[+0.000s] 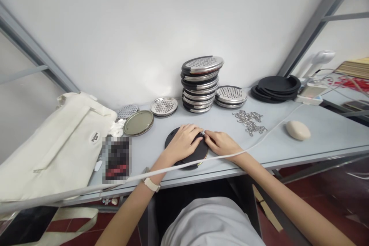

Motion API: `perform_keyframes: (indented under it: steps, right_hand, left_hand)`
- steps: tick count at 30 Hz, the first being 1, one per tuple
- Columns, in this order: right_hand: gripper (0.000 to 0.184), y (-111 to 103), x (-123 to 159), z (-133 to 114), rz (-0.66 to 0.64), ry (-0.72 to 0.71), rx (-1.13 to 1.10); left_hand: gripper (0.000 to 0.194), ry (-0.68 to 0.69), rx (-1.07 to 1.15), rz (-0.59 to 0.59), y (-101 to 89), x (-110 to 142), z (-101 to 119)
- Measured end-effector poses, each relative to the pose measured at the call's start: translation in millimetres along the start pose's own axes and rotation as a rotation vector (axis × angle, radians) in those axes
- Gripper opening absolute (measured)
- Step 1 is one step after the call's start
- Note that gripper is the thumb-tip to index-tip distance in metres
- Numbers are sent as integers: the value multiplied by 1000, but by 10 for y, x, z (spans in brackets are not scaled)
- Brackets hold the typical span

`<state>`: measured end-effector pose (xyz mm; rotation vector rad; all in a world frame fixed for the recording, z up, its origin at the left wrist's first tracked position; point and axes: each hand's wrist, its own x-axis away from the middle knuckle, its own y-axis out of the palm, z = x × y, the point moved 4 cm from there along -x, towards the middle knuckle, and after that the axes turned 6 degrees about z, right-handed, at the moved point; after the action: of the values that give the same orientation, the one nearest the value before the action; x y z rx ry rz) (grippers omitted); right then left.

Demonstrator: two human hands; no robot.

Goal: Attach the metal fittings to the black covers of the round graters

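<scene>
A black round disc (188,158) lies on the table in front of me, with a thin coloured rim showing at its lower right. My left hand (184,142) is laid over its top, thumb and fingers closed around its right part. At that edge my right hand (220,144) pinches a small shiny metal clip (202,133), which the left fingertips also touch. The clip's exact shape is mostly hidden by fingers. To the right lies a loose pile of similar metal clips (249,121).
Behind the disc stands a tall stack of round metal graters (201,84), beside a shorter grater pile (230,96). Black discs (276,88) lie at the back right, near a beige rounded object (298,130). A white cable (225,157) crosses before my forearms; a cream bag (66,142) is left.
</scene>
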<state>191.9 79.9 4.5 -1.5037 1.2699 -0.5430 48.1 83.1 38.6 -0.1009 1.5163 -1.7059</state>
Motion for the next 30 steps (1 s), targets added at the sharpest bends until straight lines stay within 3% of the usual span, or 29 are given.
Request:
perform_keyframes:
  steps: [30]
  right_hand:
    - [25,22,1,4,12,-16,11]
  left_hand:
    - [17,14,32,10,-10,-6,1]
